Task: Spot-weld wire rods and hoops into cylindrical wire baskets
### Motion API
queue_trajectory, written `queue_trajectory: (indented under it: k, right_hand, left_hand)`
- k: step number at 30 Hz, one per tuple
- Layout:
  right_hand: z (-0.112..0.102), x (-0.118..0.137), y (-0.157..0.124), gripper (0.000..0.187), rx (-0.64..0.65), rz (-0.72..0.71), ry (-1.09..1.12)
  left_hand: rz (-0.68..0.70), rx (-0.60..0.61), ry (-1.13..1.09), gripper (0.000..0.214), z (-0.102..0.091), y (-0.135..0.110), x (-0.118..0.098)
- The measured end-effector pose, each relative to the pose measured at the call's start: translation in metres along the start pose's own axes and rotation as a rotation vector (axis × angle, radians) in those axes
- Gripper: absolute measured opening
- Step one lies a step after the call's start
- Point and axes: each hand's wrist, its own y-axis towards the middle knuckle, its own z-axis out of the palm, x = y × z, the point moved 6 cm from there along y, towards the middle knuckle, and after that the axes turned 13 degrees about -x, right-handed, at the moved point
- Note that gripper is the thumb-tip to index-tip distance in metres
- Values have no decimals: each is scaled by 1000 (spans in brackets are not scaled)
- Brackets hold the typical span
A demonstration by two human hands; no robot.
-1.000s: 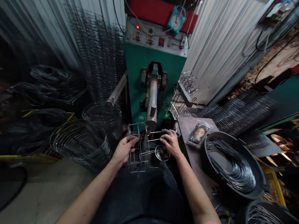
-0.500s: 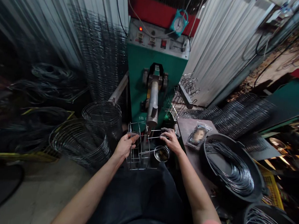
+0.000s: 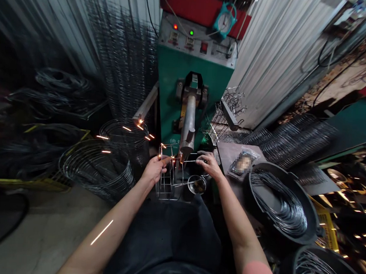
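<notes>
My left hand [image 3: 153, 169] is closed on the side of a small wire rack [image 3: 166, 189], its bars crossing in a box-like grid. Fingers pinched, my right hand [image 3: 209, 165] grips the right end of a thin wire rod [image 3: 192, 160], which runs left to the rack. Over the point where they meet stands the round metal arm [image 3: 188, 125] of a green spot welder [image 3: 167, 86], its copper-coloured tip [image 3: 182, 157] down at the wire. Sparks [image 3: 140, 126] fly around the tip and off to the left. Beneath my right hand is a round metal bowl [image 3: 196, 185] holding small dark bits.
Stacked wire rings [image 3: 97, 169] stand at left, near a yellow crate [image 3: 59, 185] of coils. On the right, a black tub [image 3: 316, 215] holds bent wires [image 3: 289, 218], beside a small table [image 3: 223, 154] with a plastic bag. A teal clock [image 3: 225, 20] hangs on the welder.
Sparks have burst out around the welder tip, and a green light has come on beside the red one. Both hands keep their grip in nearly the same place. The view has shifted slightly.
</notes>
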Motion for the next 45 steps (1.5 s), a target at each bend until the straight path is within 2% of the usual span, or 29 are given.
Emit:
queue_trajectory:
  k: [10,13,15,16,18,22,24,26,28,32,35,38,42,44,45]
  right_hand:
    - [-2,5,-1,15,-13,-12,-59]
    - [-14,23,-17,17,-195,-40,-144]
    - [-23,39,-43,25,-341,-45,-180]
    - [-23,48,-60,30,-373,-38,-166]
    - [-10,62,-100,35,-314,6,-56]
    - [53,79,-170,44,71,155,220]
    - [78,82,-191,37,162,226,324]
    - [91,82,-200,28,158,300,420]
    - [93,83,-202,27,100,342,501]
    - [67,94,-190,30,-98,379,658]
    - [38,112,-171,31,-158,481,849]
    - [7,136,-147,30,-166,542,990]
    - [-20,157,-125,26,-184,613,1048]
    - [-21,159,-121,25,-168,705,1077]
    - [-19,158,-120,24,-155,759,1098]
  left_hand:
    - [-37,15,-17,42,-1,-5,-1]
    - [-48,9,-33,40,-8,-16,0]
    - [-54,10,-40,39,-17,-26,-1]
    - [-56,11,-42,39,-22,-31,-1]
    - [-62,11,-40,38,-35,-40,-1]
    - [-76,3,-19,32,-58,-49,9]
    - [-94,-17,-1,29,-67,-52,18]
    - [-112,-26,24,27,-72,-57,25]
    - [-115,-16,51,26,-72,-66,25]
    - [-49,135,120,37,-59,-91,0]
    - [98,289,210,57,-57,-110,-22]
    - [462,375,442,74,-71,-133,-38]
    - [991,599,770,82,-88,-178,-32]
    - [1189,634,817,94,-95,-197,-27]
    - [1280,612,821,99,-99,-205,-25]
